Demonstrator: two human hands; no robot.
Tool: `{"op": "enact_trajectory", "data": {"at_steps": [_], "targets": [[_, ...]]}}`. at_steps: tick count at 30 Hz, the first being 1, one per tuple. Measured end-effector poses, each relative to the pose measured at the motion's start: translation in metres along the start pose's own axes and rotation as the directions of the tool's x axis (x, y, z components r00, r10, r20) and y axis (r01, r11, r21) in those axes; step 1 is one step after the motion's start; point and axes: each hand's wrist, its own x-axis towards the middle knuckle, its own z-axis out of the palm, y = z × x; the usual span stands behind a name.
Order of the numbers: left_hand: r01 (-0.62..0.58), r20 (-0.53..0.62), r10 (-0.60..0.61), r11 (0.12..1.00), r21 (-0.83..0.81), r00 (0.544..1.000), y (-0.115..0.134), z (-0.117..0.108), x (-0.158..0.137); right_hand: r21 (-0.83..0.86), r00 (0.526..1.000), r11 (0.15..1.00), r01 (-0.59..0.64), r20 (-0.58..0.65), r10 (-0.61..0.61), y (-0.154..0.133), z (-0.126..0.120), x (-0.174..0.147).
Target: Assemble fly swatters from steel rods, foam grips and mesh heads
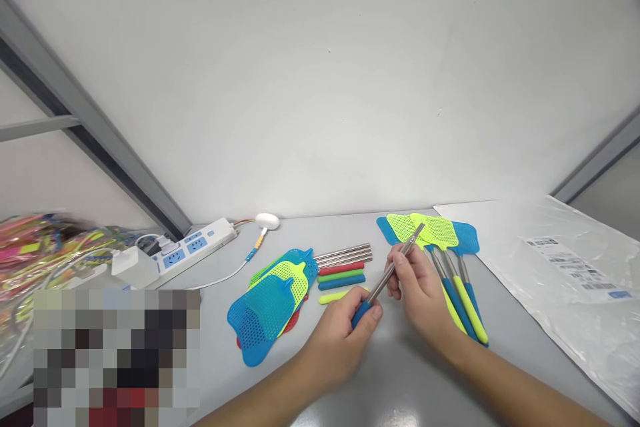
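In the head view, a slim, shiny silver metal rod (381,283) is held between the hands, its long axis slanting from lower left to upper right, away from the person. The left hand (340,330) clasps the matte blue tubular grip (361,313) at its near end; the right hand (419,287) pinches the shaft nearer the bare tip. Leftward lie flat, perforated blue plastic swatter heads (267,307); rightward, yellow-green mesh swatters (440,229).
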Motion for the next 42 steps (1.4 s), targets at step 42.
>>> {"op": "enact_trajectory", "data": {"at_steps": [42], "targets": [[-0.478, -0.254, 0.485, 0.873, 0.093, 0.837, 0.019, -0.012, 0.006, -0.196, 0.901, 0.888, 0.416, 0.216, -0.375, 0.035, 0.015, -0.018]]}}
